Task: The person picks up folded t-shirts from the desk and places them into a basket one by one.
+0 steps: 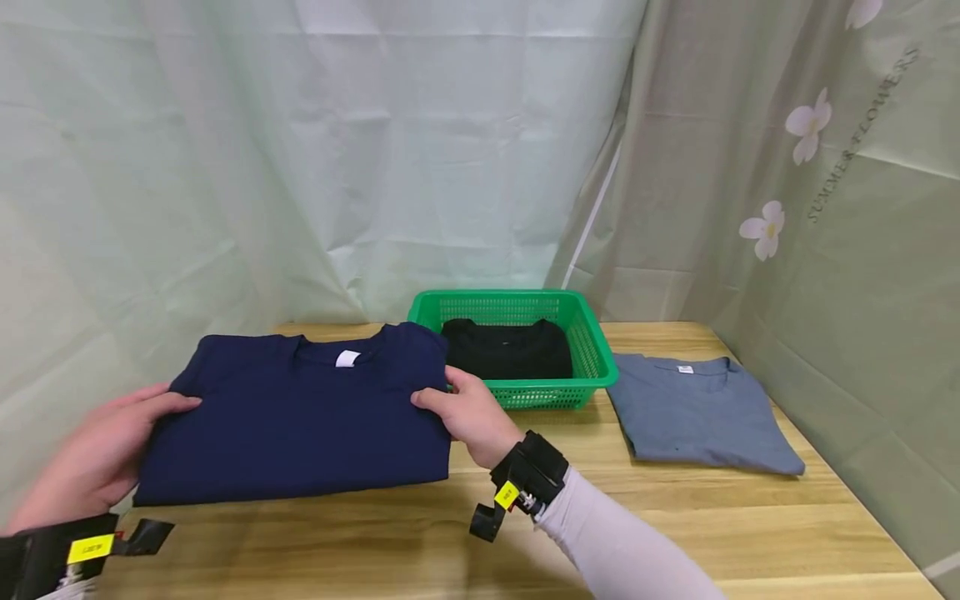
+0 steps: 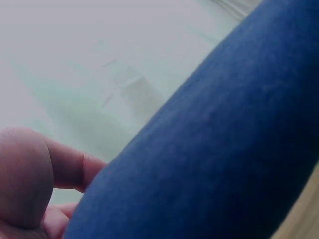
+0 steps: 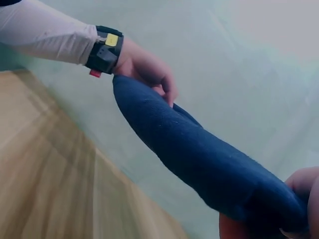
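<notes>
Pale sleeves (image 1: 622,537), black wrist straps (image 1: 534,467), yellow labels (image 1: 507,495).

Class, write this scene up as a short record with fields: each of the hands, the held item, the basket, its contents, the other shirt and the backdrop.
Left hand: grips one side of navy shirt
Right hand: grips its opposite side
Held item: folded, white neck label, raised above wood-grain table
Basket: green, perforated
Contents: folded black garment
Other shirt: folded grey-blue shirt, right of basket
Backdrop: pale curtain
</notes>
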`<state>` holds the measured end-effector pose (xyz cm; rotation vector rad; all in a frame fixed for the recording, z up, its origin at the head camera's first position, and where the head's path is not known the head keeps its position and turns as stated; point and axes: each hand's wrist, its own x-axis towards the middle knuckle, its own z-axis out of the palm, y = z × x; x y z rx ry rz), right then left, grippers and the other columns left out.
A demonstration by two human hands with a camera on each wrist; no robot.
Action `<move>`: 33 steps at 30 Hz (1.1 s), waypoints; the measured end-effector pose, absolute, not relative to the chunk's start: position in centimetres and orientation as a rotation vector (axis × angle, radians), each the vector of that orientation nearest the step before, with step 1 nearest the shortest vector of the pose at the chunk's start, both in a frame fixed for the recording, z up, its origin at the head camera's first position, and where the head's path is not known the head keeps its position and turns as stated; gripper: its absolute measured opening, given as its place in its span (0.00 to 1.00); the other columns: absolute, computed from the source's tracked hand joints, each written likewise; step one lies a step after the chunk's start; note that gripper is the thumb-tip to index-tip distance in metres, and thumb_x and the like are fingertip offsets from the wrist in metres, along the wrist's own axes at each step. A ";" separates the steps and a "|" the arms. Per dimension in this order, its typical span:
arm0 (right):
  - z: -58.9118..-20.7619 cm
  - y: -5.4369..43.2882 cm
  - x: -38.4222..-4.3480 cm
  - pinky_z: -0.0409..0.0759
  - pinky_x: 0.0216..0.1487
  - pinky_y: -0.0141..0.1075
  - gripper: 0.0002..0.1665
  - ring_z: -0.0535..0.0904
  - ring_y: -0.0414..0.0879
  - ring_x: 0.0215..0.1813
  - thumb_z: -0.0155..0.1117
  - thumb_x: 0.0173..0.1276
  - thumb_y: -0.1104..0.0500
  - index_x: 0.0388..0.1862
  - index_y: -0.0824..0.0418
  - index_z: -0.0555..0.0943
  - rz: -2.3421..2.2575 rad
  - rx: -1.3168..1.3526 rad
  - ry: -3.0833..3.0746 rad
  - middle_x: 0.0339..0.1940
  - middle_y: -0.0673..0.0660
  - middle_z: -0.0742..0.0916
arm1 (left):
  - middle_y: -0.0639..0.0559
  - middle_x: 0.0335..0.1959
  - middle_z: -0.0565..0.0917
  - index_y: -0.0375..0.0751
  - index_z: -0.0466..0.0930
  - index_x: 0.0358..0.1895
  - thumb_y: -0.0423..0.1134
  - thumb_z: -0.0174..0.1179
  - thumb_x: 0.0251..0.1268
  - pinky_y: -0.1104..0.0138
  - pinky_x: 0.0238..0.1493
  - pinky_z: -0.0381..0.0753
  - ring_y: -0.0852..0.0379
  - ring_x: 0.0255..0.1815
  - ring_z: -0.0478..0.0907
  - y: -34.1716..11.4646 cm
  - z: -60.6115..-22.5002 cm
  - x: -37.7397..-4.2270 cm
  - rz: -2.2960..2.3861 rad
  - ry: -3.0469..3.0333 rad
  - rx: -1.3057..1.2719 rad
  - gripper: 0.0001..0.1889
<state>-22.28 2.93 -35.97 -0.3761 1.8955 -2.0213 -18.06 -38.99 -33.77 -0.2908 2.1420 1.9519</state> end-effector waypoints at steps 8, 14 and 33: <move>-36.0 5.4 -23.4 0.90 0.55 0.37 0.24 0.90 0.42 0.49 0.67 0.78 0.59 0.71 0.60 0.82 -2.041 -0.362 1.932 0.58 0.58 0.92 | 0.38 0.90 0.57 0.34 0.24 0.88 0.49 0.50 0.92 0.68 0.51 0.92 0.77 0.48 0.85 -36.8 -34.2 -19.1 1.934 2.195 -0.145 0.47; -36.3 7.1 -24.0 0.90 0.53 0.37 0.24 0.91 0.42 0.49 0.67 0.78 0.59 0.70 0.61 0.82 -2.033 -0.303 1.953 0.58 0.57 0.92 | 0.85 0.48 0.82 0.31 0.32 0.89 0.45 0.54 0.90 0.66 0.50 0.93 0.73 0.50 0.89 -34.9 -34.5 -19.7 1.970 2.188 -0.063 0.46; -35.7 12.8 -25.0 0.92 0.49 0.37 0.25 0.92 0.44 0.46 0.65 0.79 0.59 0.73 0.60 0.80 -2.046 -0.208 2.028 0.54 0.54 0.93 | 0.67 0.49 0.91 0.43 0.75 0.73 0.44 0.58 0.88 0.66 0.46 0.92 0.62 0.46 0.90 -28.4 -33.7 -21.3 1.993 2.263 0.111 0.20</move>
